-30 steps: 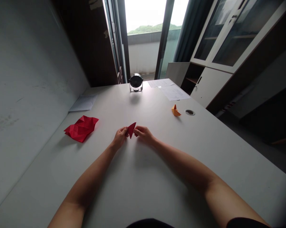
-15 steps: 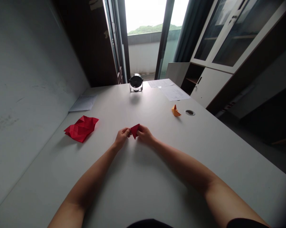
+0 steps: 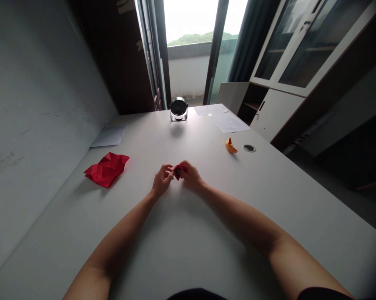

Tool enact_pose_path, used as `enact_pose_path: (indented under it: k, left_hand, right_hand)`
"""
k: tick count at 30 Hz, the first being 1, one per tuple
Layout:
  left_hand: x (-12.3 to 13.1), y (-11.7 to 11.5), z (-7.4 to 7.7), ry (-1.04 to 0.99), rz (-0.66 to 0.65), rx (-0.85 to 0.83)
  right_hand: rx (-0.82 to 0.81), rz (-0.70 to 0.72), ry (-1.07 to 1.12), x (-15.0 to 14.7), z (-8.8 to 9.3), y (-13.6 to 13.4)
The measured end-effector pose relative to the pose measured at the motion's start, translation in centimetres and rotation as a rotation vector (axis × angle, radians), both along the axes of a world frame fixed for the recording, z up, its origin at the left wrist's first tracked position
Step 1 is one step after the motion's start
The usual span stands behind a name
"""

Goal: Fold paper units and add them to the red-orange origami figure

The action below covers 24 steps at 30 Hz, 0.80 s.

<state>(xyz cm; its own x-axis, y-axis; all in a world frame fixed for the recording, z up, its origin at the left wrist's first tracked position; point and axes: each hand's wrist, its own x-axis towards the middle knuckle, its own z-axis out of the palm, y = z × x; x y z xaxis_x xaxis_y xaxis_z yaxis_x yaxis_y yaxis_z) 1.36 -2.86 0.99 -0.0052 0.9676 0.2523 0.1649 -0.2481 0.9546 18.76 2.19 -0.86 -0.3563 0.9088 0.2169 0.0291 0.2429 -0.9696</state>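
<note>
A small folded piece of red paper sits between my two hands over the middle of the white table. My left hand pinches its left side with curled fingers. My right hand closes over its right side, and most of the paper is hidden by my fingers. A crumpled red sheet lies flat on the table to the left, well apart from my hands.
A small orange folded paper figure stands to the right, near a round cable hole. A small round fan sits at the table's far edge. White paper sheets lie at the far right and far left.
The red paper stood up as a clear pointed triangle between my fingers before. Now my hands have closed in together and the paper is folded smaller, mostly covered.
</note>
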Motion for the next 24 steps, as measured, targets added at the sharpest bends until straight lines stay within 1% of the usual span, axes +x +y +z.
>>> enact_pose_path:
  k: [3, 6, 10, 13, 16, 21, 24]
  left_hand:
    - [-0.3, 0.4, -0.4, -0.104, -0.033, -0.044]
    - [-0.5, 0.7, -0.5, -0.206, -0.086, -0.078]
    - [-0.5, 0.8, -0.3, -0.291, -0.089, -0.099]
    - [-0.6, 0.7, 0.0, -0.303, -0.069, -0.113]
    - [-0.6, 0.6, 0.1, -0.267, -0.063, -0.089]
    - [-0.6, 0.6, 0.0, -0.241, -0.066, -0.046]
    - [-0.5, 0.6, -0.1, -0.248, -0.036, -0.04]
  right_hand:
    - [0.013, 0.004, 0.084, -0.1, 0.2, 0.1]
    - [-0.025, 0.079, 0.174, -0.1, 0.5, 0.1]
    - [-0.073, 0.124, 0.235, 0.0, 1.2, -0.1]
    - [-0.093, 0.13, 0.259, 0.1, 1.6, -0.2]
    - [-0.102, 0.125, 0.277, 0.1, 1.7, -0.2]
    - [-0.117, 0.141, 0.273, 0.2, 1.5, 0.0]
    - [-0.113, 0.141, 0.259, 0.1, 1.3, 0.0]
